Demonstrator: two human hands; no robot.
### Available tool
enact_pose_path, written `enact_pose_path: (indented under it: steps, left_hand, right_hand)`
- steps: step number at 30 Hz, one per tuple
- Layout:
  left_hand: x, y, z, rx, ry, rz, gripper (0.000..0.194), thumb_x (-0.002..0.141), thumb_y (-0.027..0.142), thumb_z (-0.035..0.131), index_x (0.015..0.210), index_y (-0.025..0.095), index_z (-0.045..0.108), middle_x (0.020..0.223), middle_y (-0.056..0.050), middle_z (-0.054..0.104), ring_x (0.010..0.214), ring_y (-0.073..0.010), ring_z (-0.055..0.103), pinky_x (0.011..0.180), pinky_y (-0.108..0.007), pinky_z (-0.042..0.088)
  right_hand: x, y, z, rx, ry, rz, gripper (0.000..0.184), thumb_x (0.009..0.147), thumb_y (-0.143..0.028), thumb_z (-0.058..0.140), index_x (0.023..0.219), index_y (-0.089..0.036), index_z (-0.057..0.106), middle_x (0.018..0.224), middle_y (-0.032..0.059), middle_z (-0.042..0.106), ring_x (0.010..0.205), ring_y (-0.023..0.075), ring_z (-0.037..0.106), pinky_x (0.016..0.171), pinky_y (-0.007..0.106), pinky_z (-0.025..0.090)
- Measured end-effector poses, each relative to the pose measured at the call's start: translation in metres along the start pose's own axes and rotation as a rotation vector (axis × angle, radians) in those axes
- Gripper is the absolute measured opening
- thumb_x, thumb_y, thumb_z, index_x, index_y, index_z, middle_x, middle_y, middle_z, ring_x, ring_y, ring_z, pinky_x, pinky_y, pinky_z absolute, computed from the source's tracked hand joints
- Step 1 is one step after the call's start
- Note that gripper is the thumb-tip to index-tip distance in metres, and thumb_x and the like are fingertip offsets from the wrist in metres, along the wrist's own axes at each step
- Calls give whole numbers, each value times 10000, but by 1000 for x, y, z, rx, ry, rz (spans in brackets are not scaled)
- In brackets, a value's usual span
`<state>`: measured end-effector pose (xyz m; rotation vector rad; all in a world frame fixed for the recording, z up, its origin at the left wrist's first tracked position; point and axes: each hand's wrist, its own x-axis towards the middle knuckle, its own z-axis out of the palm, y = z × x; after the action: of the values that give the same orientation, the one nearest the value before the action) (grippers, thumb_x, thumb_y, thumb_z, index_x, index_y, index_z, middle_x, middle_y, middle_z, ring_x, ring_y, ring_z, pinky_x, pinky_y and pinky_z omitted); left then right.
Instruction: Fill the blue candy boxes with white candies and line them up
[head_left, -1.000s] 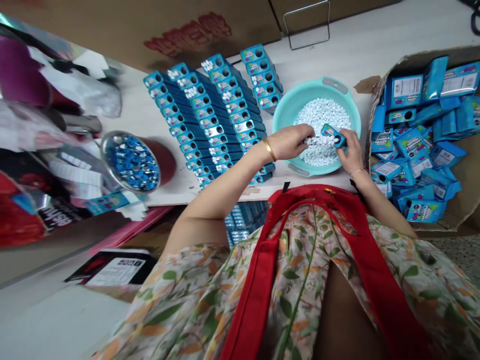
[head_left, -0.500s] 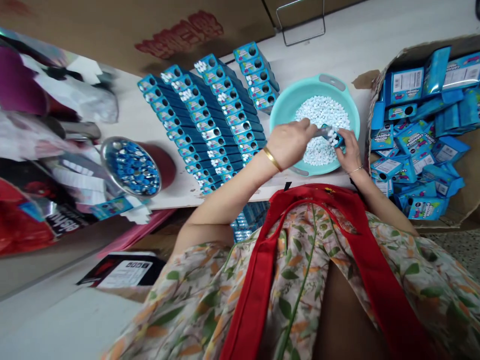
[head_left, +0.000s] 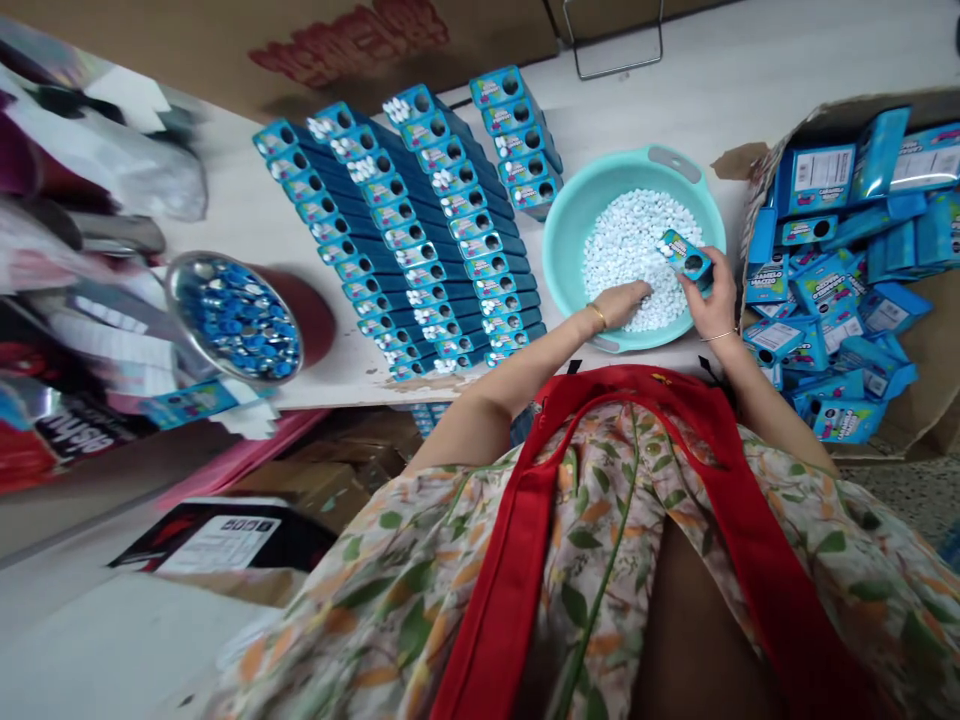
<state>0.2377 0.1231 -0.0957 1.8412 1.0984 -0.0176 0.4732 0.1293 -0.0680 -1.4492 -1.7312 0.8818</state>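
Note:
A teal plastic basin (head_left: 570, 215) holds a heap of small white candies (head_left: 626, 240). My left hand (head_left: 622, 303) reaches into the near side of the basin and lies on the candies, its fingers curled down among them. My right hand (head_left: 709, 300) holds a small blue box (head_left: 684, 255) with a round hole in its top over the basin's right side. Left of the basin stand rows of several matching blue boxes (head_left: 420, 220) on the white table (head_left: 277, 235); some show white candies through their holes.
A cardboard carton (head_left: 930, 350) at the right is full of loose blue boxes (head_left: 832, 260). A metal bowl of blue caps (head_left: 234, 318) sits at the left beside plastic bags and packaging. A wire stand (head_left: 611, 40) is at the back. More cartons lie under the table.
My left hand dropped from beside the box down into the candies at the basin's near edge. The white candies at the box's opening are gone, and the box now shows a dark hole.

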Motion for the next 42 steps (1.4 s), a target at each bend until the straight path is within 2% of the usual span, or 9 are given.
enact_pose_path:
  steps: [5,10,14,18,25,28,32,36,42]
  left_hand:
    - [-20,-8,-15,-267,-15,78,332,927,272,629,1239,159,639,1209,-137,735,983,-233,639,960,-371,555]
    - [-64,-1,-73,-301,80,155,348,957,410,681,1229,196,644,1134,-91,718,917,-210,621,881,-340,532]
    - [-82,28,-122,-79,126,138,340,1000,328,646,1310,190,654,1174,-96,720,1014,-239,663,968,-372,540]
    - [-79,77,-142,211,56,17,332,1024,215,582,1345,185,662,1202,-117,721,1157,-306,707,1037,-417,538]
    - [-90,147,-129,396,126,-81,339,1150,237,455,1432,156,624,1249,-170,681,1150,-323,754,978,-412,547]
    - [-91,124,-136,381,208,-76,300,1141,232,461,1364,193,658,1246,-152,692,1148,-323,738,977,-438,553]
    - [-60,52,-134,328,395,-211,338,1082,179,500,1383,233,643,1388,-147,683,1216,-332,689,1019,-463,552]
    - [-11,-1,-85,242,226,-258,371,1053,89,464,1352,176,666,1388,-185,704,1255,-334,670,1050,-439,536]
    - [3,4,-5,92,-1,-107,387,1055,123,464,1376,166,675,1456,-191,695,1306,-323,677,1108,-423,520]
  right_hand:
    - [6,2,-4,31,45,-10,654,1006,-788,631,1415,-280,585,1351,109,715,1303,316,718,1222,616,587]
    - [7,6,-1,3,-1,-29,614,1015,-742,625,1408,-271,597,1377,134,718,1312,335,714,1234,626,581]
    - [3,9,8,-37,-77,-91,524,1032,-636,597,1411,-274,618,1409,148,727,1377,367,692,1308,679,505]
    - [-4,7,19,-54,-147,-133,469,1029,-522,581,1431,-285,619,1475,130,718,1452,369,661,1378,722,399]
    - [-11,8,33,-33,-155,-110,469,1022,-498,578,1443,-295,617,1474,119,727,1464,358,661,1387,741,375]
    - [-13,10,31,-40,-125,-109,486,1046,-537,549,1458,-284,604,1478,137,725,1456,360,668,1378,718,408]
    - [-12,8,19,-26,-51,-62,569,1060,-678,541,1461,-278,594,1449,149,724,1408,365,692,1320,693,498]
    - [-5,4,7,-17,9,1,638,1035,-783,567,1433,-286,603,1426,140,713,1370,356,705,1259,664,565]
    - [3,5,1,22,16,-6,650,1032,-779,596,1463,-293,579,1429,124,692,1395,347,687,1256,662,566]
